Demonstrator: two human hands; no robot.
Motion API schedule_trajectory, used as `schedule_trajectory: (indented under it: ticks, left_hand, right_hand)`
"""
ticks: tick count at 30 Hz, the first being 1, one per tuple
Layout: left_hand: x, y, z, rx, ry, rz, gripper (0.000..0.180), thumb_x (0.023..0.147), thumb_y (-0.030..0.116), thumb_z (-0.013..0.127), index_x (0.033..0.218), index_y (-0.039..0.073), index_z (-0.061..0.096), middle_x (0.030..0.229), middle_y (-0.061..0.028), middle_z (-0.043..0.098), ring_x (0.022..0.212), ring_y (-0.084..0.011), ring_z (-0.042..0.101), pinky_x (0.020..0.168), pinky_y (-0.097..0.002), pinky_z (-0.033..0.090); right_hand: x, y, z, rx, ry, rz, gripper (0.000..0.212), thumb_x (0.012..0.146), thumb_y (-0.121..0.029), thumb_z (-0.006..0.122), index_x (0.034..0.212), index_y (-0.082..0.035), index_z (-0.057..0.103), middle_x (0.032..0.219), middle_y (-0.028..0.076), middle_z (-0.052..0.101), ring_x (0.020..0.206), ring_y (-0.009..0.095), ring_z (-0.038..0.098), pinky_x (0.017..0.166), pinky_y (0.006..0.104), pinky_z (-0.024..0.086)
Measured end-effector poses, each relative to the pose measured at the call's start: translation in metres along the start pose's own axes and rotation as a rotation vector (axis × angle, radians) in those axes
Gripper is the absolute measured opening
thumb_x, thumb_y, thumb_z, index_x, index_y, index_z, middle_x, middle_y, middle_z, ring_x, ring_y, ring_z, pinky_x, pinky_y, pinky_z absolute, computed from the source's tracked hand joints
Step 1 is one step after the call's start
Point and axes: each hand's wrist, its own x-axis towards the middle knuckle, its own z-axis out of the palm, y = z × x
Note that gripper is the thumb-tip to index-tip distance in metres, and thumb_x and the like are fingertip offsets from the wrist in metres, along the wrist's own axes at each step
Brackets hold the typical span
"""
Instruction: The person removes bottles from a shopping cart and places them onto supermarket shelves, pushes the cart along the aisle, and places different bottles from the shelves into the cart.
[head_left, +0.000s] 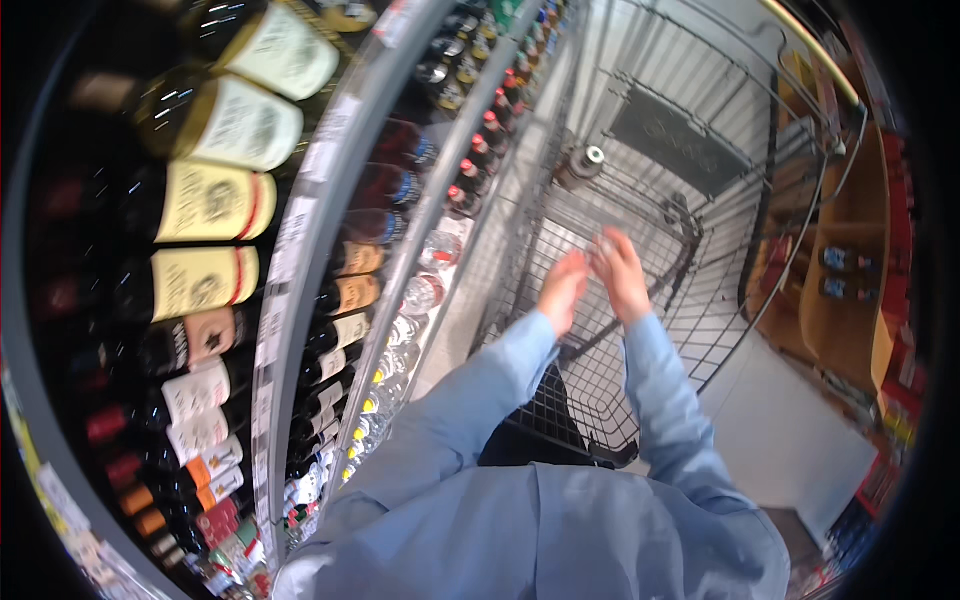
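Wire cart (pixel 640 150) below both empty hands, left (pixel 562 292), right (pixel 622 273).

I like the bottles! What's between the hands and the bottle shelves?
In the head view, the cart's wire side and a strip of floor lie between the hands and bottle shelves.

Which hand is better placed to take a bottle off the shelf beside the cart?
Probably left. The left hand is on the shelf side, nearer the bottles; the right hand hangs over the wire cart. Both look empty.

Light blue long-sleeved shirt, cuffs at both wrists, bare fingers (pixel 612 250)
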Motion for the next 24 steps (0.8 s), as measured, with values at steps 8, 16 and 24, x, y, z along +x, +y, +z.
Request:
schedule_trajectory:
  ticks: [8,16,24]
  left_hand:
    - [-0.23,0.014,-0.071,0.102,-0.242,-0.046,0.04,0.087,0.012,0.055,0.124,0.001,0.046,0.116,-0.003,0.054,0.106,-0.0101,0.05,0.091,-0.0241,0.04]
    - [-0.402,0.072,-0.129,0.022,-0.183,0.309,0.047,0.087,0.01,0.053,0.13,0.0,0.037,0.128,-0.0068,0.044,0.118,-0.0122,0.041,0.1,-0.0256,0.032]
    - [-0.507,0.084,-0.182,0.045,-0.072,0.763,0.042,0.086,0.004,0.051,0.127,-0.001,0.041,0.118,-0.0075,0.051,0.111,-0.0131,0.046,0.096,-0.0262,0.035]
  right_hand:
    - [-0.198,0.02,0.06,-0.301,-0.305,0.099,0.018,0.088,-0.012,0.053,0.104,-0.005,0.053,0.094,0.003,0.057,0.086,0.011,0.055,0.073,0.0236,0.047]
    - [-0.275,0.009,0.21,-0.493,-0.883,-0.076,0.018,0.086,-0.001,0.05,0.104,0.0,0.053,0.096,0.005,0.058,0.089,0.012,0.055,0.079,0.0243,0.044]
    - [-0.367,0.038,0.315,-0.529,-1.168,-0.381,0.03,0.081,0.001,0.053,0.111,0.0,0.05,0.112,0.01,0.05,0.104,0.017,0.051,0.087,0.0283,0.043]
